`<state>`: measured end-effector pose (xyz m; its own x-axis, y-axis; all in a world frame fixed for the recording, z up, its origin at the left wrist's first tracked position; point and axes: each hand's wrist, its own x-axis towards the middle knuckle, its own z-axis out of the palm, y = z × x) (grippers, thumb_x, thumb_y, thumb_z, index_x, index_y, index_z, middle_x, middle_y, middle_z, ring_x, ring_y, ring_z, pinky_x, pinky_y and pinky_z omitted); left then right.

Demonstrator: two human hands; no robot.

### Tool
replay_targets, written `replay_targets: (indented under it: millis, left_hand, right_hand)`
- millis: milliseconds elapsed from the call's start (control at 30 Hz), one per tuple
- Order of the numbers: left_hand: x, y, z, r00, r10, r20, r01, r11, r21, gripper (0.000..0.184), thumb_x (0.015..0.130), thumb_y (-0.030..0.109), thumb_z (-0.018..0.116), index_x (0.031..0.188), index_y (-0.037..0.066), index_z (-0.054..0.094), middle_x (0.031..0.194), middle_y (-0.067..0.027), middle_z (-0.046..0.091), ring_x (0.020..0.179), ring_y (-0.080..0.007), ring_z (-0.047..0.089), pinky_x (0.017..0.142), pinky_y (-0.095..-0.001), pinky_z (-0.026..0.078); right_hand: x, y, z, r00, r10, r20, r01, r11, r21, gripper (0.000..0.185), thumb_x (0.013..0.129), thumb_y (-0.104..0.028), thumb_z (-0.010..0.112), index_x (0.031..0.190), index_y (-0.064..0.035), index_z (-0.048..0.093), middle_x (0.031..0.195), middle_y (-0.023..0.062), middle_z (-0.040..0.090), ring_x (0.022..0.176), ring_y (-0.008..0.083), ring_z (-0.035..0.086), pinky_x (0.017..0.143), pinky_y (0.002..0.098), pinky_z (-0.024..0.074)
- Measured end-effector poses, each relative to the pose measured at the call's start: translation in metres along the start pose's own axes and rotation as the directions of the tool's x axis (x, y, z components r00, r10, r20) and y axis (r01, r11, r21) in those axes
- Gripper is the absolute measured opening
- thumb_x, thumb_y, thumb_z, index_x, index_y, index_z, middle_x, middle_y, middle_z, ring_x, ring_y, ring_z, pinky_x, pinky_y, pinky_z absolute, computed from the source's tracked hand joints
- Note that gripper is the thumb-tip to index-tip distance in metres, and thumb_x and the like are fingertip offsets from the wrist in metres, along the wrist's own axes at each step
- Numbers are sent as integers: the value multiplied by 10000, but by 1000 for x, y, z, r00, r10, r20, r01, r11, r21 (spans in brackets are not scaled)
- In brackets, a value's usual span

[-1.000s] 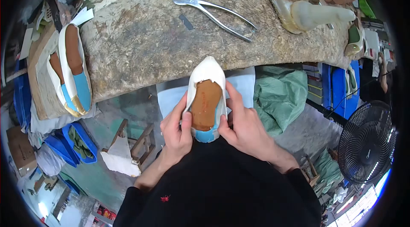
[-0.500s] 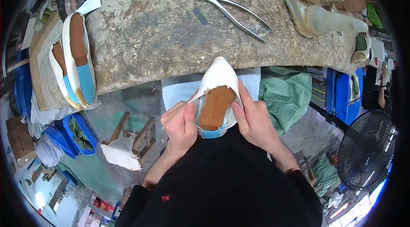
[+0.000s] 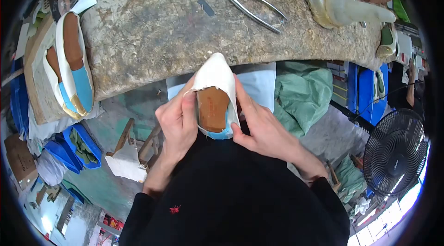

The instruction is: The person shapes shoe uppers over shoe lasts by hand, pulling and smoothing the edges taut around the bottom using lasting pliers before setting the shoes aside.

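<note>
A half-made shoe (image 3: 215, 77) with a white upper, pointed toe up, is between my hands at the bench edge. Its sole side faces me, with a brown insole board (image 3: 212, 109) framed by the upper's ragged edge and a blue patch at the heel. My left hand (image 3: 178, 121) grips the upper's left edge, thumb on top. On the other side, my right hand (image 3: 263, 128) holds the shoe with its thumb near the heel and its fingers along the outer side. The fingertips underneath are hidden. Lasting pincers (image 3: 238, 0) lie on the bench beyond the toe.
The worn bench (image 3: 152, 37) curves in front of me. Two similar shoes (image 3: 71, 68) rest at its left end. A pale, glue-coated horn-shaped piece (image 3: 356, 12) sits at the right. Below are a green sack (image 3: 303, 98), a black fan (image 3: 395, 153) and blue bins (image 3: 83, 146).
The shoe has turned slightly and shifted left in view with both hands. My right thumb has slid down toward the heel, and the right fingers now stretch along the side.
</note>
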<state>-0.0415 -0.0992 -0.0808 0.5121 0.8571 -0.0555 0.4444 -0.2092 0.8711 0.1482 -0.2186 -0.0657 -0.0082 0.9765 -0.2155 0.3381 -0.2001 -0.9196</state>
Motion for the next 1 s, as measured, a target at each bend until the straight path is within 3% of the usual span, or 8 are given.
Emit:
replay_targets:
  millis: [200,300,367,433,533,767,833,1000]
  left_hand:
    - [3,-8,-14,985,29,172,-7,992,-126,429,1068,114,603,1458,-64,629,1325,-260,729,1162,-305,755,987,-367,565]
    - [31,-3,-28,864,438,248,-433,898,-75,572,931,187,790,1449,-5,641,1533,-226,553,1316,-380,649,1052,-447,559]
    - [44,16,-34,871,410,272,-415,909,-41,683,839,294,905,1422,29,668,1432,-184,628,1232,-369,690,1014,-434,582]
    - [51,12,-34,880,411,236,-420,907,-13,632,782,281,946,1322,45,720,1320,-143,685,1150,-350,715,950,-424,601]
    - [61,11,-36,792,549,267,-590,800,106,448,824,169,906,1221,31,750,1212,-130,716,1077,-330,725,888,-412,607]
    - [58,19,-29,808,554,200,-586,792,173,294,854,51,855,1134,12,774,1117,-123,743,982,-312,738,823,-397,608]
    - [57,18,-32,824,515,238,-550,828,113,364,881,91,845,1226,23,752,1241,-154,721,1030,-332,732,887,-405,603]
    - [50,16,-25,909,245,337,-230,970,-85,547,934,181,787,1445,45,648,1534,-207,568,1291,-394,607,1097,-468,486]
  right_hand:
    - [4,2,-12,995,5,102,-5,1000,2,1050,869,17,684,1707,-8,52,1403,359,557,1122,536,657,948,535,563]
    - [7,-2,-11,998,-40,55,44,997,-70,1013,887,-8,701,1699,-13,96,1355,368,595,1110,542,662,939,542,567]
    - [17,-17,-33,923,249,295,-247,968,-42,958,917,-79,739,1688,-22,173,1287,329,664,1137,500,682,945,516,575]
    - [35,10,-58,973,-230,28,229,932,-281,678,964,-198,742,1560,-9,478,1261,253,710,1140,422,711,960,486,570]
    - [95,6,-81,774,-402,-489,-6,768,-641,514,984,-281,745,1404,-7,633,1355,215,649,1273,431,602,1086,495,481]
    - [148,17,-94,798,-510,-322,-79,441,-894,336,960,-274,754,1193,-38,707,1071,116,684,986,256,652,902,392,494]
    - [119,-8,-98,930,137,-341,-150,989,-11,290,1016,-267,668,1159,-18,709,947,76,697,875,159,616,843,319,474]
    - [21,-25,-68,959,283,6,-208,687,696,466,951,-209,560,1385,-43,588,895,6,684,784,99,563,736,236,410]
